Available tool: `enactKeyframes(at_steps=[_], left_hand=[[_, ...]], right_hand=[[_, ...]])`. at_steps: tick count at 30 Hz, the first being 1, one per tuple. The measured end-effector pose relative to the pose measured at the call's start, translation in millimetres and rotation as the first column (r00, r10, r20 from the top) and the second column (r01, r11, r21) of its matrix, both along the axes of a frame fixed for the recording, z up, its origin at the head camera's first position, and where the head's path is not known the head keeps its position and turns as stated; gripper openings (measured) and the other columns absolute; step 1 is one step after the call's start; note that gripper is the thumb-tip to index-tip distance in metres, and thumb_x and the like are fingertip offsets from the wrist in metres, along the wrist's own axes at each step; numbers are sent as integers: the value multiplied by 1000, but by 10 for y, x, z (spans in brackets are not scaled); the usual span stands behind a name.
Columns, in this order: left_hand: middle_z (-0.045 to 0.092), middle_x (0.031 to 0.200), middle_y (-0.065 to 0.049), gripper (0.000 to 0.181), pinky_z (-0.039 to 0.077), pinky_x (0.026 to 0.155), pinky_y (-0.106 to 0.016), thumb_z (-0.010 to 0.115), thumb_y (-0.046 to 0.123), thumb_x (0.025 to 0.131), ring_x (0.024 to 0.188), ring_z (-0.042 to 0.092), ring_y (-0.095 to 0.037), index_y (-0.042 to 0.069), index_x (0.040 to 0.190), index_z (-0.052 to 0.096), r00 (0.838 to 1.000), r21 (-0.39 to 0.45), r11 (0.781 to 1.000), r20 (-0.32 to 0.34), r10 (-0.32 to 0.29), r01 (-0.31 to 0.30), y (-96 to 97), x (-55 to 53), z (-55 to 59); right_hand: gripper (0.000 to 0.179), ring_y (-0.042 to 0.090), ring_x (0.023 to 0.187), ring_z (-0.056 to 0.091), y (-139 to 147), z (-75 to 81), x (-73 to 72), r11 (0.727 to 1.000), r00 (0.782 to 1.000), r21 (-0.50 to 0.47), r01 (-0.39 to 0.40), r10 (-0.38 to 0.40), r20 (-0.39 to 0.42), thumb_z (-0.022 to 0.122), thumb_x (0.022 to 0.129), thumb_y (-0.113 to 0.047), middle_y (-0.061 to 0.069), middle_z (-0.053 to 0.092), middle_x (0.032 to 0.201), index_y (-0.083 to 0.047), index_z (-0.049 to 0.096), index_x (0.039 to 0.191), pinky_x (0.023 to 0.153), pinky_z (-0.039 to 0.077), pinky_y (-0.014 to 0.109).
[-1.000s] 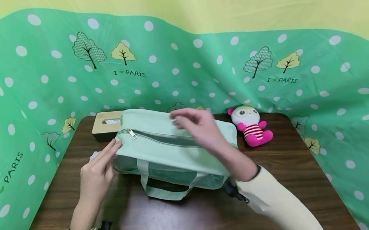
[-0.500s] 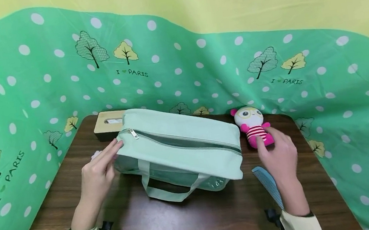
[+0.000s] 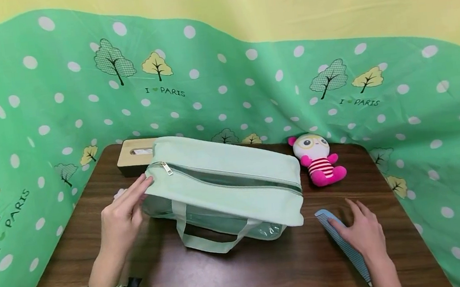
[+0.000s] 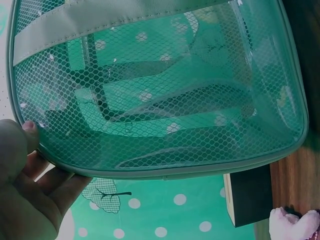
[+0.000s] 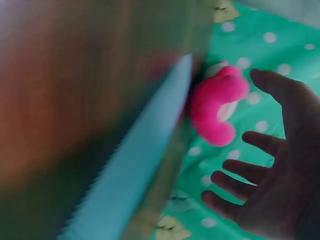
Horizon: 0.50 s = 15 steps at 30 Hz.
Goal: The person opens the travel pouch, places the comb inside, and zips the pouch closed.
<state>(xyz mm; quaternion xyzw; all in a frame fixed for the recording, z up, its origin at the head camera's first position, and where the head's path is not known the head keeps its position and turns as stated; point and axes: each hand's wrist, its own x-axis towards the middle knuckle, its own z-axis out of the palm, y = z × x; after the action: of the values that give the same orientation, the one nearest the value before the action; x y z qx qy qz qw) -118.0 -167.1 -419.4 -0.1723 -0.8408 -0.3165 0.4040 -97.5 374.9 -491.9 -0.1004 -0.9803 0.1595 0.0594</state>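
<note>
Near the table's right edge, our spread right hand has reached the still-ungripped comb; our left hand pinches the bag.

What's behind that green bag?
A wooden-topped box shows partly behind the bag, with dotted cloth beyond. The bag covers the box's rest; whether it hides anything else, I can't tell.

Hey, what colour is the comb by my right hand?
The comb is light blue, clearest in the head view.
</note>
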Motion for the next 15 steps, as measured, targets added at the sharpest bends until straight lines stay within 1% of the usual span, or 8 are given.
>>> enactKeyframes(at_steps=[2, 4, 7, 9, 10, 12, 14, 15], left_hand=[[74, 123, -13, 46, 44, 86, -6, 71, -18, 83, 97, 75, -34, 7, 122, 77, 1000, 9, 1000, -2, -4, 4, 8, -3, -3], [75, 122, -12, 48, 42, 88, -4, 72, -18, 83, 97, 75, -35, 8, 122, 77, 1000, 18, 1000, -4, -4, 4, 16, -6, -4], [75, 122, -12, 50, 41, 87, -4, 72, -19, 82, 96, 75, -35, 9, 122, 77, 1000, 29, 1000, -6, 1, -1, 23, -5, -2], [75, 122, -11, 51, 42, 86, -4, 72, -19, 81, 96, 76, -35, 10, 122, 77, 1000, 39, 999, -5, 8, -8, 24, -3, -4], [75, 122, -11, 50, 45, 84, -7, 72, -19, 81, 95, 76, -35, 11, 122, 78, 1000, 39, 999, -7, 10, -10, 25, -2, -5], [75, 121, -12, 51, 50, 74, -15, 73, -19, 80, 95, 76, -36, 11, 121, 78, 1000, 45, 999, -15, 13, -12, 25, -2, -14], [76, 120, -12, 50, 50, 64, -25, 74, -19, 79, 95, 76, -36, 11, 120, 78, 1000, 41, 999, -26, 11, -10, 24, -5, -24], [76, 119, -12, 51, 48, 60, -30, 74, -19, 79, 94, 76, -37, 10, 120, 78, 999, 34, 999, -35, 8, -7, 22, -9, -30]], right_hand=[[82, 65, 125, 45, 81, -87, 74, 999, 999, 28, -27, 26, 35, 79, 85, -45, 43, 43, 144, 4, 50, 144, 94, 41, 74], [82, 66, 122, 47, 148, -161, 141, 998, 997, 46, -44, 40, 73, 80, 85, -46, 44, 45, 141, 5, 51, 143, 91, 44, 73], [81, 66, 119, 49, 207, -239, 208, 998, 989, 47, -46, 39, 146, 79, 86, -46, 45, 47, 138, 6, 52, 143, 89, 45, 72], [80, 66, 117, 51, 226, -275, 227, 998, 984, 50, -43, 34, 174, 78, 87, -45, 45, 49, 136, 7, 53, 142, 89, 46, 71], [79, 65, 116, 51, 227, -286, 233, 998, 982, 51, -44, 34, 184, 78, 87, -45, 45, 50, 134, 8, 54, 141, 89, 46, 71], [76, 64, 113, 53, 224, -298, 237, 997, 981, 57, -48, 36, 191, 79, 87, -43, 45, 51, 132, 9, 56, 138, 88, 47, 70], [72, 62, 109, 56, 217, -300, 241, 996, 982, 64, -59, 46, 185, 80, 86, -39, 45, 54, 127, 10, 59, 135, 87, 49, 68], [71, 61, 107, 57, 212, -295, 241, 996, 981, 66, -62, 49, 186, 80, 86, -38, 44, 56, 125, 10, 60, 134, 86, 49, 68]])
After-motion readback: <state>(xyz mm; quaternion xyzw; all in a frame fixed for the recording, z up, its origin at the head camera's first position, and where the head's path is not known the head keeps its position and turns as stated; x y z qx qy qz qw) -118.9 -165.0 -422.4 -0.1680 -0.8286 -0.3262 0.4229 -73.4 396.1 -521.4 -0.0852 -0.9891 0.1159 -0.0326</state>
